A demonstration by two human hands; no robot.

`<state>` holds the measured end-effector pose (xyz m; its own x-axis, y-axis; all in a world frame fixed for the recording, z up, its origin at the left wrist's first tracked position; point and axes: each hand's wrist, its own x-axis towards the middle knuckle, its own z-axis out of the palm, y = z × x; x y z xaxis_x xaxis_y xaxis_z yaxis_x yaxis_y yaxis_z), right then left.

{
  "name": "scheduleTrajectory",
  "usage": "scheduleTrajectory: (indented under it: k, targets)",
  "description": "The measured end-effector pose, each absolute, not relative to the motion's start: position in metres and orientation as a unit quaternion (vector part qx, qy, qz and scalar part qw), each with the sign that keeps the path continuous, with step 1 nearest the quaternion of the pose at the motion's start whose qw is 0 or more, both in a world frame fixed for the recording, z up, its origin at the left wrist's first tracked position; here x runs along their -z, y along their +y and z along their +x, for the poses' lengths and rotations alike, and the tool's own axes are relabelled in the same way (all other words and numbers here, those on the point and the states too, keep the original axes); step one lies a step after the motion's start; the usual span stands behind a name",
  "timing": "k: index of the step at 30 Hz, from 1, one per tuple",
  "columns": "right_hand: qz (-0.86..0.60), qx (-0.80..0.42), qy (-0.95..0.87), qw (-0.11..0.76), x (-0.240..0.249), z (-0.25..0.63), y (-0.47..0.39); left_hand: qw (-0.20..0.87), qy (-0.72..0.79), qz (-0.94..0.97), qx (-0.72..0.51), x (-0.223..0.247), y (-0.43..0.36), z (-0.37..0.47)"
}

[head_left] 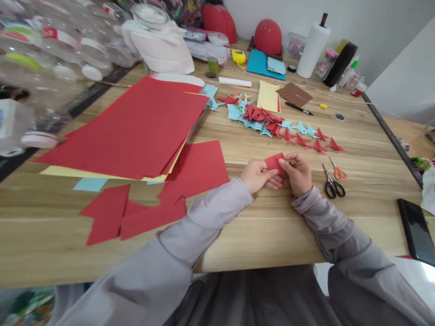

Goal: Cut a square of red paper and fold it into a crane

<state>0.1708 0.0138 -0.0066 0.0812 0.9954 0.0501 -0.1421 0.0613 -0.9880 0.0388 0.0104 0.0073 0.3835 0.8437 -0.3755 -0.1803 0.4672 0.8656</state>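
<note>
Between my two hands, above the wooden table (272, 240), is a small red piece of paper (273, 163). My left hand (260, 176) pinches its left side, thumb along the lower edge. The thumb and fingers of my right hand (297, 173) close on the right end. Whether the paper is folded I cannot tell. Beyond my hands lie several folded red paper cranes (254, 114), with light blue paper cranes (302, 127) among them. To the right of my right hand rest black-handled scissors (333, 186) and small orange-handled scissors (337, 170).
A large stack of red paper sheets (136, 127) covers the left, with cut red paper pieces (107, 215) in front. Plastic bottles (57, 45) crowd the far left. A black phone (416, 231) lies at the right edge. A yellow tape measure (238, 56) and white roll (313, 50) stand behind.
</note>
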Motion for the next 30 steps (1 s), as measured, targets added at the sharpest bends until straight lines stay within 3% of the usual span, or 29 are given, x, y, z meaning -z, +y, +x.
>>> scheduleTrajectory:
  k: [14, 21, 30]
  targets:
    - [-0.484, -0.473, -0.443, 0.588, 0.0071, 0.1707, 0.0176, 0.739, 0.438, 0.369, -0.354, -0.0096, 0.0083, 0.0402]
    - [-0.487, -0.474, -0.531, 0.506, 0.0052, 0.1704, 0.0139, 0.732, 0.430, 0.384, -0.362, -0.0077, 0.0088, 0.0389]
    - [-0.481, -0.465, -0.534, 0.517, 0.0081, 0.1717, 0.0118, 0.729, 0.412, 0.394, -0.379, -0.0050, 0.0088, 0.0377]
